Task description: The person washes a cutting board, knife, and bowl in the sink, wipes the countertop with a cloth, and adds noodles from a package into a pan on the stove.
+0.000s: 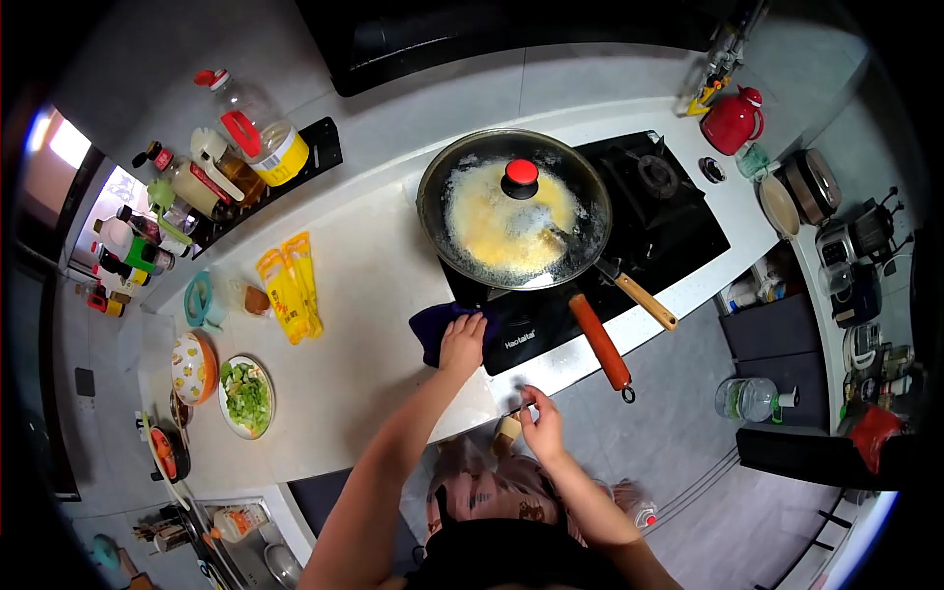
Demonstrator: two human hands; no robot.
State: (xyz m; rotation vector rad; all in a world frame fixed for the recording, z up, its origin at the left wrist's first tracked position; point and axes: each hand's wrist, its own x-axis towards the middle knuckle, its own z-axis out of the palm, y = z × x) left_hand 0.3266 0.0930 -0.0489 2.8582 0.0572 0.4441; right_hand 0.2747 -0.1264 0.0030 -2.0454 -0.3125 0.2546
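My left hand (462, 342) presses on a dark purple cloth (429, 330), its fingers together over the fabric, at the front left corner of the black gas stove (536, 326). My right hand (541, 421) is just off the counter's front edge, its fingers curled in a pinch. Whatever may be between those fingertips is too small to make out. Above both hands, a large pan (433, 231) stands on the left burner under a glass lid with a red and black knob (521, 177). Pale yellow, bubbling food (506, 221) shows through the lid.
A reddish-brown pan handle (600, 344) and a wooden-handled utensil (644, 300) jut over the front edge. On the left counter lie yellow packets (288, 290), a plate of chopped greens (246, 397) and a patterned bowl (194, 369). A red kettle (733, 123) stands at the back right.
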